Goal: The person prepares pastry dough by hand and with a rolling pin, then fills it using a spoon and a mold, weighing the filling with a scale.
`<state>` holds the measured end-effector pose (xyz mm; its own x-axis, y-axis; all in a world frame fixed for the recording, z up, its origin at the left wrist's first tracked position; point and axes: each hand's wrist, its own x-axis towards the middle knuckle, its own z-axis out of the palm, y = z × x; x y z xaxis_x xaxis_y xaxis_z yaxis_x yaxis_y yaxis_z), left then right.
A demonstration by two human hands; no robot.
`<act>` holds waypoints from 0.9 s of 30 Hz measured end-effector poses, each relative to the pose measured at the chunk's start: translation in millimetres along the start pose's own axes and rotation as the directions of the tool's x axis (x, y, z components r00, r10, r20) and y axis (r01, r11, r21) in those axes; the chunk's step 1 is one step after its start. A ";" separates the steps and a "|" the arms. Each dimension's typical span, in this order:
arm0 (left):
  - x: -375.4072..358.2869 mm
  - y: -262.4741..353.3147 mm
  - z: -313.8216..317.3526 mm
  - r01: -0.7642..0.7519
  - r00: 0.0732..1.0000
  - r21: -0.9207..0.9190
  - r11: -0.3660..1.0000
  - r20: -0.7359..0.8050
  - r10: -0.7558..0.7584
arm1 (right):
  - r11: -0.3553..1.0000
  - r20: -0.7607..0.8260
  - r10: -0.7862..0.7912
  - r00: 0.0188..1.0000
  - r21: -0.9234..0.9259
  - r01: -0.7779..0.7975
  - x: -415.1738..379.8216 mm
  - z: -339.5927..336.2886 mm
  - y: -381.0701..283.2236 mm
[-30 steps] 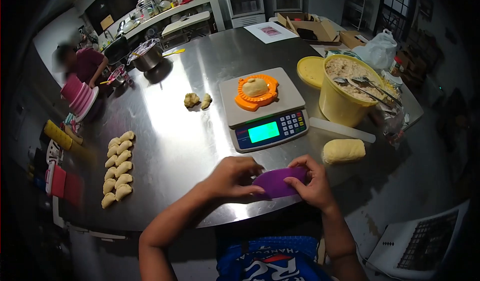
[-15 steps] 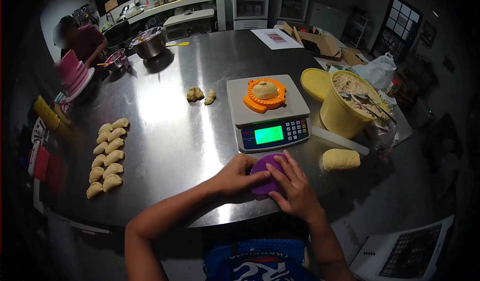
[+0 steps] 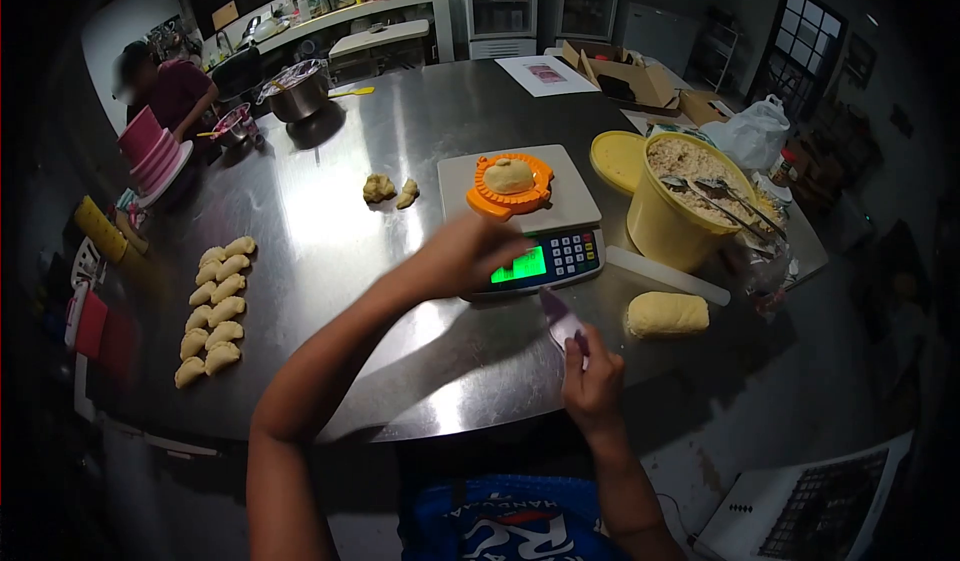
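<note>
My right hand (image 3: 592, 381) holds a purple scraper (image 3: 561, 319) edge-up over the steel table (image 3: 330, 261), left of a log of dough (image 3: 666, 313). My left hand (image 3: 468, 251) is raised and blurred in front of the digital scale (image 3: 525, 223), holding nothing that I can see. On the scale sits an orange dumpling press (image 3: 510, 184) with a lump of dough in it. Two small dough pieces (image 3: 390, 190) lie left of the scale.
Several folded dumplings (image 3: 212, 311) lie in two rows at the left. A yellow bucket of filling (image 3: 690, 196) with spoons stands right of the scale, its lid (image 3: 620, 159) behind it. A white rod (image 3: 665, 274) lies near the dough log. Another person (image 3: 165, 91) works at the far left.
My left hand let go of the purple scraper and rose toward the scale. My right hand lifted the scraper and turned it on edge.
</note>
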<state>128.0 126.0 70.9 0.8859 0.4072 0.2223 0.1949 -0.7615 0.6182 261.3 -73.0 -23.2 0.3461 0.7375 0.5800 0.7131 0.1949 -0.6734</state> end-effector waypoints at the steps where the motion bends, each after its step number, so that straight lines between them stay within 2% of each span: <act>1: 13.7 -5.6 -12.0 0.028 0.988 0.122 0.992 -0.153 -0.009 | 0.995 -0.032 0.096 0.995 0.033 -0.095 -3.1 -1.3 -0.8; 2: 28.0 -12.6 -23.8 0.072 0.954 0.239 0.968 -0.301 0.003 | 0.994 -0.033 0.103 0.994 0.039 -0.101 -4.5 -2.0 -0.7; 4: 54.3 -39.2 -33.9 0.029 0.866 0.286 0.958 -0.486 0.119 | 0.992 0.015 0.113 0.994 0.052 -0.113 -0.8 -3.8 0.4; 5: 64.2 -52.4 -36.4 0.029 0.864 0.288 0.957 -0.489 0.121 | 0.993 0.014 0.108 0.994 0.053 -0.109 -0.8 -3.5 0.8; 7: 77.3 -72.9 -37.3 0.109 0.931 0.276 0.955 -0.365 0.000 | 0.991 0.003 0.095 0.996 0.093 -0.094 -1.4 -2.8 3.0; 8: 79.8 -74.4 -35.8 0.107 0.931 0.280 0.954 -0.365 0.003 | 0.991 -0.001 0.093 0.996 0.095 -0.092 -0.8 -2.9 3.9; 10: 86.4 -77.9 -32.2 0.190 0.957 0.269 0.944 -0.264 -0.117 | 0.985 -0.013 0.086 0.996 0.148 -0.083 0.2 -2.6 5.7; 12: 88.3 -75.5 -27.9 0.177 0.954 0.278 0.944 -0.286 -0.095 | 0.986 0.000 0.093 0.996 0.141 -0.092 0.6 -2.8 4.7; 17: 93.1 -84.6 -22.0 0.199 0.925 0.030 0.979 -0.335 -0.178 | 0.984 0.022 0.087 0.996 0.153 -0.090 1.8 -4.7 1.5; 20: 90.8 -82.8 -18.3 0.232 0.897 0.012 0.973 -0.389 -0.209 | 0.986 0.025 0.085 0.996 0.142 -0.088 2.0 -4.7 1.8; 25: 80.9 -84.8 -31.7 0.131 0.848 0.016 0.991 -0.520 -0.104 | 0.976 0.045 0.137 0.990 0.165 -0.143 1.3 -6.4 2.8; 27: 75.0 -95.4 -43.3 0.092 0.859 -0.135 0.987 -0.490 -0.147 | 0.978 0.041 0.134 0.990 0.156 -0.139 2.1 -6.6 3.2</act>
<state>157.6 251.0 61.2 0.5258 0.7092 0.4696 0.2169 -0.6456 0.7322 268.3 -75.1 -21.1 0.4132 0.7831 0.4647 0.5537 0.1891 -0.8109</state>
